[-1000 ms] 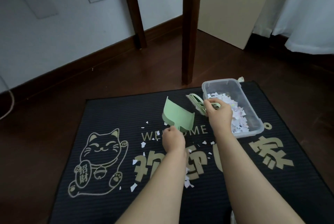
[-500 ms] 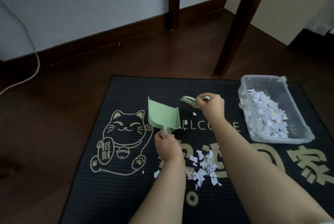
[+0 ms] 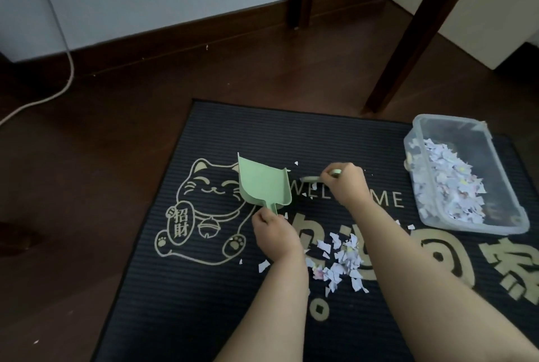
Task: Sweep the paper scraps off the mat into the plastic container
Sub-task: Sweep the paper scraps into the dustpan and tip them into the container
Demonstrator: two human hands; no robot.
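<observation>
A black welcome mat [image 3: 204, 303] with a gold cat print lies on the wooden floor. My left hand [image 3: 272, 233] grips the handle of a green dustpan [image 3: 262, 183], which rests on the mat over the cat's right side. My right hand [image 3: 345, 183] holds a small green brush [image 3: 312, 178] just right of the pan, its head mostly hidden by my fingers. A heap of white paper scraps [image 3: 341, 262] lies between my forearms, with a few stray bits near the pan. The clear plastic container [image 3: 507, 223] at the mat's right side holds many scraps.
Two dark wooden furniture legs [image 3: 408, 40] stand on the floor beyond the mat. A white cable [image 3: 62, 40] runs down the wall and across the floor at left. A pale panel [image 3: 481, 5] stands at the back right.
Both hands with pan and brush have moved left, away from the container, and come down near the mat. The view has turned left and down, so the container now sits at the right.
</observation>
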